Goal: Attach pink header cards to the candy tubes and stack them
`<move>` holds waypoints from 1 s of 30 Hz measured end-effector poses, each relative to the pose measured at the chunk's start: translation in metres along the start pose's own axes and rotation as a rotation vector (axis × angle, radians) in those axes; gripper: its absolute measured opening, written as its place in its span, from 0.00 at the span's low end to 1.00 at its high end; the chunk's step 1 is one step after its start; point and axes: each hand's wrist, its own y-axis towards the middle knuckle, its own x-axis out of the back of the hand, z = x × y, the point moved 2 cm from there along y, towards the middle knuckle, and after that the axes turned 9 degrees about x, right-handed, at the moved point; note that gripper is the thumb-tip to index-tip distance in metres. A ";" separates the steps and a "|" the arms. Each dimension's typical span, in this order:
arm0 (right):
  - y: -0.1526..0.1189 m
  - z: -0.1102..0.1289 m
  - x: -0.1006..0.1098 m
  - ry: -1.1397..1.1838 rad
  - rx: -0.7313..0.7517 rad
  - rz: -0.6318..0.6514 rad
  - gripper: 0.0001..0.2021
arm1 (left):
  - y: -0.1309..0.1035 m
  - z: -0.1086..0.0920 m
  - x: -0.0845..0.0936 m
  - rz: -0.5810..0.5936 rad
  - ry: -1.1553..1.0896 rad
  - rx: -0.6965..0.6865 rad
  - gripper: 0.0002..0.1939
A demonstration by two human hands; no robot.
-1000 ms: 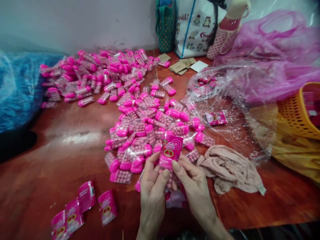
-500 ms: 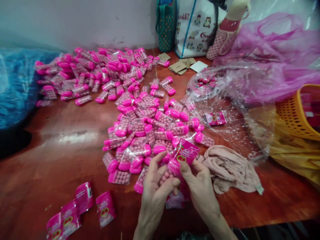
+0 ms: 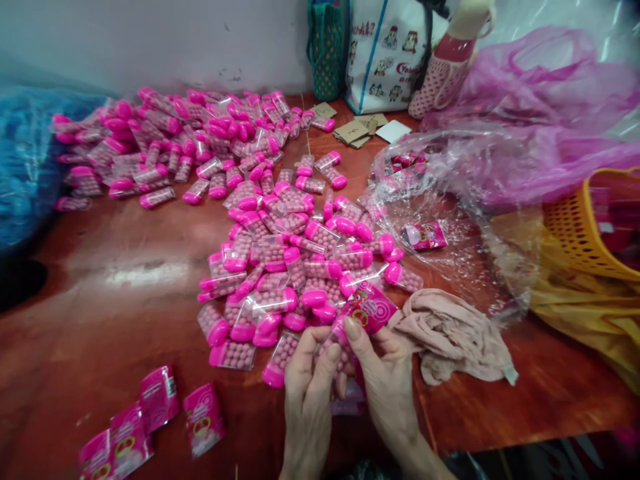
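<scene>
Between my hands is a clear container of pink balls [image 3: 342,360], its upper end covered by a printed pink sleeve [image 3: 371,308]. My left hand [image 3: 313,393] is closed on the container, thumb against its front. The fingers of my right hand [image 3: 387,383] pinch the sleeve, with the thumb on its printed face. Just beyond my hands lies a heap of similar containers with bright pink caps [image 3: 280,253]. Several pink printed packs [image 3: 204,419] lie at the lower left. Part of another pack shows beneath my hands.
A second heap of containers [image 3: 165,140] lies at the back left, beside a blue plastic bag [image 3: 27,160]. To the right are a crumpled cloth [image 3: 455,333], clear plastic, a yellow basket [image 3: 575,220] and pink bags [image 3: 540,120]. A white bag [image 3: 385,60] stands by the wall.
My left hand's fingers have closed in around the container, and my right thumb has moved left on the sleeve. The whole view has shifted slightly.
</scene>
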 end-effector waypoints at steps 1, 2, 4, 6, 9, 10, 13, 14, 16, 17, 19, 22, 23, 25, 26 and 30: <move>-0.001 -0.001 0.000 0.012 -0.009 0.014 0.14 | 0.001 0.001 0.001 0.000 -0.007 -0.009 0.05; 0.000 -0.001 0.000 0.028 -0.020 0.036 0.14 | 0.002 0.002 0.001 0.008 -0.013 -0.015 0.04; 0.003 0.000 0.002 0.076 -0.039 0.084 0.14 | 0.006 0.004 0.002 0.053 -0.013 -0.022 0.05; 0.009 0.004 0.009 0.131 -0.051 0.113 0.13 | 0.009 0.004 0.000 0.114 0.015 -0.014 0.05; 0.019 0.011 0.020 0.142 -0.021 0.130 0.13 | 0.012 0.003 -0.001 0.144 0.061 0.009 0.06; 0.022 0.012 0.023 0.125 -0.004 0.129 0.13 | 0.013 0.002 -0.001 0.144 0.075 0.016 0.06; 0.025 0.013 0.027 0.052 0.023 0.093 0.10 | 0.012 0.001 0.000 0.170 0.148 0.038 0.06; 0.025 0.013 0.027 0.023 0.021 0.070 0.10 | 0.011 0.002 0.000 0.176 0.178 0.044 0.07; 0.021 0.012 0.024 -0.030 0.006 0.050 0.12 | 0.010 0.003 0.001 0.165 0.214 0.046 0.09; 0.019 0.011 0.023 -0.042 0.000 0.044 0.13 | 0.008 0.003 0.002 0.144 0.212 0.041 0.09; 0.013 0.010 0.020 -0.042 0.007 0.027 0.13 | 0.006 0.004 0.003 0.092 0.204 0.033 0.10; 0.004 0.008 0.020 -0.030 0.051 0.015 0.13 | 0.000 0.004 0.006 0.015 0.190 -0.004 0.10; 0.002 0.007 0.020 -0.033 0.061 0.016 0.12 | -0.002 0.004 0.006 -0.005 0.180 -0.015 0.10; -0.002 0.005 0.022 -0.052 0.074 0.013 0.10 | -0.006 0.006 0.007 -0.025 0.142 -0.014 0.10; -0.004 0.004 0.023 -0.069 0.079 0.005 0.09 | -0.007 0.007 0.006 -0.022 0.120 -0.003 0.10; -0.006 -0.002 0.023 -0.142 0.071 -0.033 0.11 | -0.004 0.013 0.002 0.018 -0.007 0.043 0.08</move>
